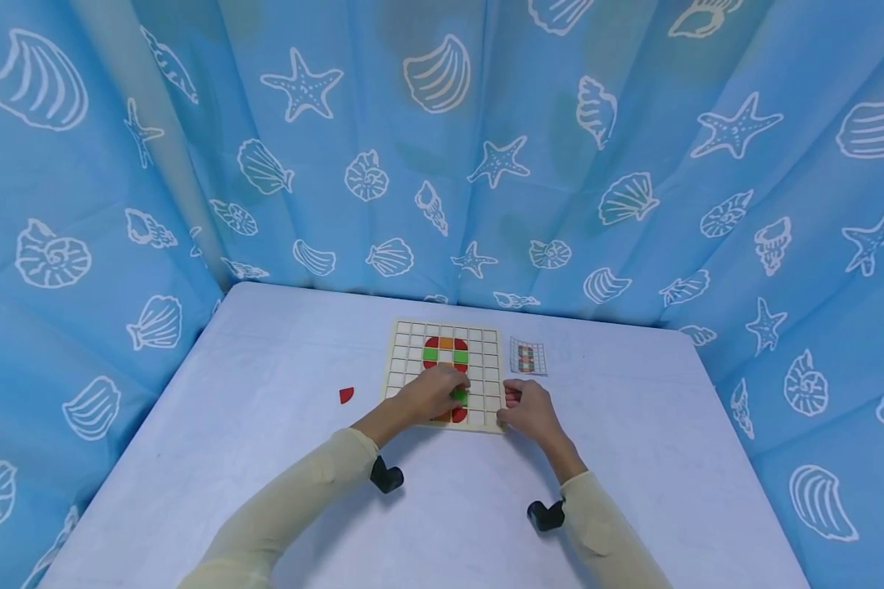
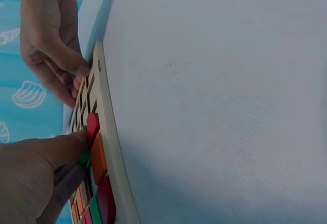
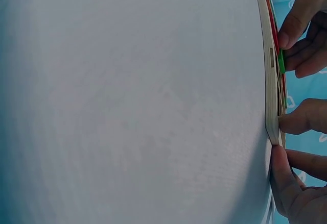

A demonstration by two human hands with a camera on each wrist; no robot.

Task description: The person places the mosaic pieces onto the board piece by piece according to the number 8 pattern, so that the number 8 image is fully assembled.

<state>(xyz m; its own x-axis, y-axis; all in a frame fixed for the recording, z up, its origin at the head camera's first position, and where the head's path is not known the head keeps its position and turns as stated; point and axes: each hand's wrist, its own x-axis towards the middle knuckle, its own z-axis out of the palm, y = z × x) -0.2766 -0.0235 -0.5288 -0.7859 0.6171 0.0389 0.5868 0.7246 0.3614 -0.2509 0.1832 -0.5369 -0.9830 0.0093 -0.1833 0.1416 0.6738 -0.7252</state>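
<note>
A pale wooden grid board [image 1: 492,360] lies on the table, with red, orange and green pieces set in its middle columns. Over its lower middle is my left hand [image 1: 430,393], which pinches a green tile [image 3: 282,63] at the board's surface and covers some pieces. Beside that tile sit a red piece [image 2: 92,127] and an orange tile [image 2: 99,157]. My right hand [image 1: 530,409] holds the board by its right edge near the front corner, fingers touching rim and side. A loose red quarter-round piece [image 1: 346,395] lies left of the board.
A small pattern card [image 1: 528,357] with a printed grid lies right of the board. The white-covered table [image 1: 280,360] meets a blue shell-print curtain [image 1: 442,164] at the back and sides. Black wrist cameras [image 1: 388,476] sit under both forearms.
</note>
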